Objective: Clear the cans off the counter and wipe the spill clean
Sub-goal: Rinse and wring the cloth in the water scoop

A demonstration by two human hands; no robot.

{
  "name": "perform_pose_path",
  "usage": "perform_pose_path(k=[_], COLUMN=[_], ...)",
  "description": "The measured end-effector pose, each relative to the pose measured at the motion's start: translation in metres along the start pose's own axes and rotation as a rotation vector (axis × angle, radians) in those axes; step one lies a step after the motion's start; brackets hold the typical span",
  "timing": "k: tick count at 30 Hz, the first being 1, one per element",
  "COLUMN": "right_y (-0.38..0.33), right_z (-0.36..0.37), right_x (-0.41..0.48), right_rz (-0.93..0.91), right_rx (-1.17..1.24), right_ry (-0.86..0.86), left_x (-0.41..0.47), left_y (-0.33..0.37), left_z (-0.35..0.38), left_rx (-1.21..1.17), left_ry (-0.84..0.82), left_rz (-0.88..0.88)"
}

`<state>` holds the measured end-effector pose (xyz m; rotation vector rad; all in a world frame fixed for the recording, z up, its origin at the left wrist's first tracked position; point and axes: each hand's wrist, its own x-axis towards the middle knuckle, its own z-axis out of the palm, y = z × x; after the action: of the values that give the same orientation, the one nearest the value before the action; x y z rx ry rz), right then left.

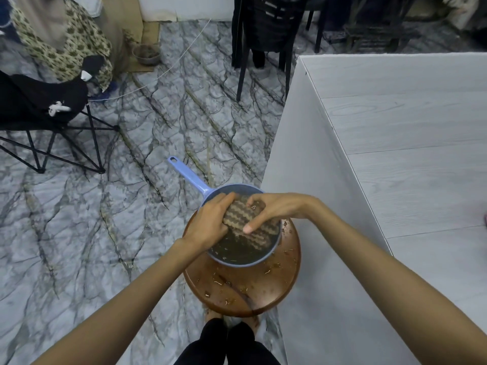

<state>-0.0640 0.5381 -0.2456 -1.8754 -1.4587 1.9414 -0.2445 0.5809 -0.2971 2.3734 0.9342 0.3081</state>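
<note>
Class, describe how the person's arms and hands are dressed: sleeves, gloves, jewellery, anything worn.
The left forearm and right forearm are bare, no sleeve in view. The left hand and right hand wear no gloves; no ring, watch or bracelet shows.

My left grip (pixel 210 222) covers the left end of the patterned cloth (pixel 245 219), and my right grip (pixel 274 209) hides its far corner. The cloth's lower edge sinks into murky water (pixel 232 251), so I cannot see the bottom of the blue pan (pixel 237 263). The white table (pixel 395 154) runs off the right edge, where a pink sliver (pixel 485 219) is too cropped to identify.
</note>
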Motion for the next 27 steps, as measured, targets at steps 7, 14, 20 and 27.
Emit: perform_pose_path(k=[7,14,20,27], right_y=[0.002,0.0,-0.006,-0.022], right_z=[-0.012,-0.007,0.003,0.005], right_x=[0.007,0.025,0.024,0.021], right_rz=[-0.056,-0.032,0.085,0.104], right_rx=[0.239,0.331,0.044,-0.533], right_ry=[-0.346,-0.592,-0.309,0.09], left_x=[0.01,0.019,0.017,0.015], left_y=[0.026,0.016,-0.007,0.003], left_z=[-0.014,-0.015,-0.014,-0.003], left_rx=[-0.211,0.005,0.382,0.26], left_ry=[0.267,0.266,-0.023,-0.277], left_rz=[0.362,0.46,0.356,-0.081])
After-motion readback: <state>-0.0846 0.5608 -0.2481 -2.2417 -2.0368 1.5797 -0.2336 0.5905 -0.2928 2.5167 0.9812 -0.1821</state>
